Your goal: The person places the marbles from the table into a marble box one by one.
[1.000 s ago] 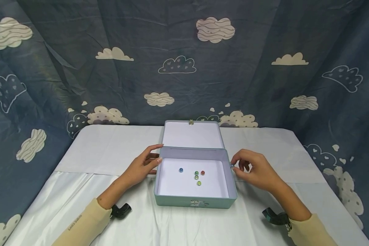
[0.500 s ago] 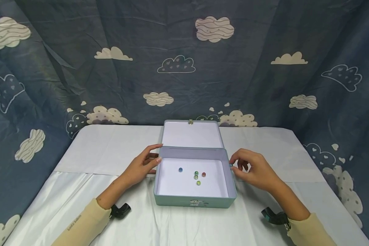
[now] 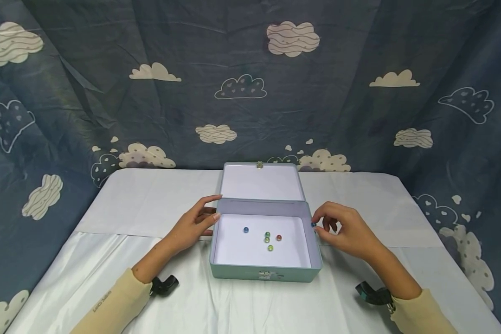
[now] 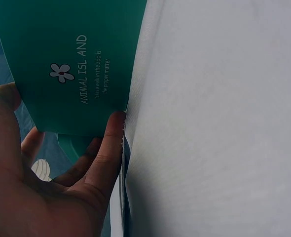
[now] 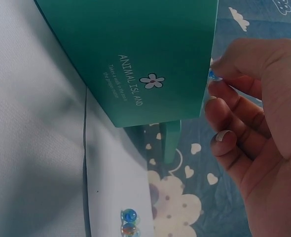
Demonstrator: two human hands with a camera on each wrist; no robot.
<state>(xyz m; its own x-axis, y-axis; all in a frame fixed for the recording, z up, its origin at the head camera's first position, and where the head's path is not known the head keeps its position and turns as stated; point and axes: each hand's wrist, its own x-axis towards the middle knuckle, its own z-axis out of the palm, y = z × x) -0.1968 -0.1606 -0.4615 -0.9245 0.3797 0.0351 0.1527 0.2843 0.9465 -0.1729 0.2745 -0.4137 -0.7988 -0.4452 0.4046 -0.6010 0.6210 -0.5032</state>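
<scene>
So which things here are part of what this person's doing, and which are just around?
Apparently part of it:
open green box, touched by the left grip
blue marble pinched in the right grip
loose marbles inside the box
marbles outside the box

Apparently just around:
white cloth underneath
cloud-patterned backdrop
black wrist devices

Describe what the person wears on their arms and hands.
The left sleeve and right sleeve are pale yellow, and dark lettering runs along the left one. Black wrist cameras show beside both cuffs. The left hand and right hand wear no gloves.
</scene>
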